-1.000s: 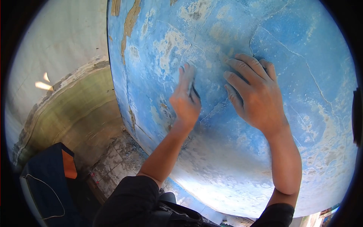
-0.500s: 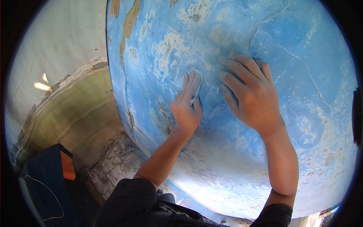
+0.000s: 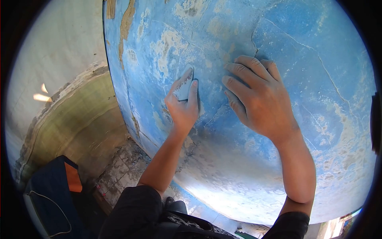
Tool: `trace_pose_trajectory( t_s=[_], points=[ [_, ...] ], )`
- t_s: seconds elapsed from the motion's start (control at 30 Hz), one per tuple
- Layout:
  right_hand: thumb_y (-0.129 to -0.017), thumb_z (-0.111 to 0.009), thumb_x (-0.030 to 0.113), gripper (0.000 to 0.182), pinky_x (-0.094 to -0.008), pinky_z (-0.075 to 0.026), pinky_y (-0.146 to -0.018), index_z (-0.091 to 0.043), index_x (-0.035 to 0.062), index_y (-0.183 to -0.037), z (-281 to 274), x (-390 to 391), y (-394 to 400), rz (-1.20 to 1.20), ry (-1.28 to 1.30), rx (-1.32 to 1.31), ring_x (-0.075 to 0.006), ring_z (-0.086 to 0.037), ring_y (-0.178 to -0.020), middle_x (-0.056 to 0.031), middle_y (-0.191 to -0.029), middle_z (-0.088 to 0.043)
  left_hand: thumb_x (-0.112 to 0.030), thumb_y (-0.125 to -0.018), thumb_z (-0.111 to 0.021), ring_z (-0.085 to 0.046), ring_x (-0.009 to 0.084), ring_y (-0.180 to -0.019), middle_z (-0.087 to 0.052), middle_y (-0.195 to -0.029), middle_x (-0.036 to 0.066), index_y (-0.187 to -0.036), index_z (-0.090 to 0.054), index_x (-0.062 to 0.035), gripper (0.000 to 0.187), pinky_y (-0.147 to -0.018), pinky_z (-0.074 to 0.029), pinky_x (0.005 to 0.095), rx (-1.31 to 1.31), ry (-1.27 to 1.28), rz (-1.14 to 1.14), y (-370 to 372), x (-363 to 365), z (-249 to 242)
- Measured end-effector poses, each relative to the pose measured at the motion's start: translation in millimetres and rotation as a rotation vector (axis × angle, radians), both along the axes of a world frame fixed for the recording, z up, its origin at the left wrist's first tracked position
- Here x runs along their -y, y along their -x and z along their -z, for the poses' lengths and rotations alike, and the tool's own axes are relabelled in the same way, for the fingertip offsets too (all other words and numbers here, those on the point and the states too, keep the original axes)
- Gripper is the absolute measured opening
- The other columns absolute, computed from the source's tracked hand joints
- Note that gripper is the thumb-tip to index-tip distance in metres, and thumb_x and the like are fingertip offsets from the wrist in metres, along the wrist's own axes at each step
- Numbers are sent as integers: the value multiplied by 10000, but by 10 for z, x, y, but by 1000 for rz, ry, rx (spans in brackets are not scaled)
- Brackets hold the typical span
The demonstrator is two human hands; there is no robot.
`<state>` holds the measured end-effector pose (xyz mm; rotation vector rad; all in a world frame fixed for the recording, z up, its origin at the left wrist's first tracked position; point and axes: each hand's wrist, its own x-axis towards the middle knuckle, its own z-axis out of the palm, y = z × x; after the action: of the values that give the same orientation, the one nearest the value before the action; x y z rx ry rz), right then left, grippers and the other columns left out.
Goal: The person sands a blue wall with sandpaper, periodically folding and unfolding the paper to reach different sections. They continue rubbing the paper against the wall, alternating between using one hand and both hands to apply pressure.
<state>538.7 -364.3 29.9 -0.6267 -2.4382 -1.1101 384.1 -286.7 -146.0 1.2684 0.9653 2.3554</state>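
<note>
A blue painted wall (image 3: pixel 234 167), patchy and cracked with peeled spots, fills most of the view. My left hand (image 3: pixel 184 111) is closed on a dusty, pale, folded piece of sandpaper (image 3: pixel 182 92), pressed against the wall with the thumb along its right side. Part of the sandpaper is hidden by the fingers. To the right, my right hand (image 3: pixel 266 101) lies on the same wall, fingers apart and holding nothing. Grey dust coats the fingertips of both hands.
At the left, a stained, greenish wall (image 3: pixel 79 111) meets the blue one. Below it are a dark blue item with an orange panel (image 3: pixel 73 178) and a thin cord (image 3: pixel 55 205). Dusty floor tiles (image 3: pixel 125 167) show by the wall's foot.
My left hand has shifted a little left with the sandpaper and turned, so more of the sandpaper's face shows. My right hand stays at nearly the same spot on the wall.
</note>
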Motion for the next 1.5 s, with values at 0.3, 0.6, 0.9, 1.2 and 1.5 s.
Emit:
trace_pose_trajectory(
  t_s=[0.3, 0.6, 0.9, 1.2, 1.5],
  points=[
    [-817, -823, 127, 221, -440, -473, -1042, -775, 69, -1025, 47, -3, 18, 5, 4, 10, -273, -620, -1244, -83, -1186, -740, -78, -1033, -676, -670, 145, -681, -760, -877, 187, -1260, -713, 130, 310, -570, -491, 352, -131, -2, -93, 48, -15, -88],
    [-824, -823, 107, 251, -448, -479, -1040, -767, 49, -1061, -51, -25, 106, 15, -17, -37, -293, -623, -1263, -96, -1224, -737, -23, -1019, -622, -611, 244, -606, -720, -778, 184, -1253, -729, 113, 291, -590, -479, 385, -291, -76, 55, -24, 216, -142],
    [-820, -831, 96, 247, -453, -474, -1076, -777, 58, -1058, -25, 17, 54, 45, -37, -22, -293, -613, -1293, -89, -1273, -733, 12, -977, -638, -550, 210, -635, -713, -767, 176, -1391, -683, 58, 419, -578, -461, 353, -376, -75, -241, 73, 80, -250],
    [-824, -840, 113, 252, -458, -471, -1078, -776, 62, -1062, -18, 7, 76, 46, -17, -37, -301, -608, -1299, -92, -1283, -729, 49, -931, -658, -689, 250, -743, -765, -861, 165, -1401, -688, 22, 471, -639, -523, 394, -418, -73, -130, 24, 159, -285],
    [-830, -836, 109, 260, -466, -473, -1066, -773, 60, -1077, -33, 4, 61, 23, 0, -49, -314, -610, -1294, -101, -1278, -730, 46, -976, -618, -671, 238, -699, -734, -798, 166, -1383, -696, 24, 415, -626, -529, 382, -403, -112, -129, 14, 181, -254]
  ],
)
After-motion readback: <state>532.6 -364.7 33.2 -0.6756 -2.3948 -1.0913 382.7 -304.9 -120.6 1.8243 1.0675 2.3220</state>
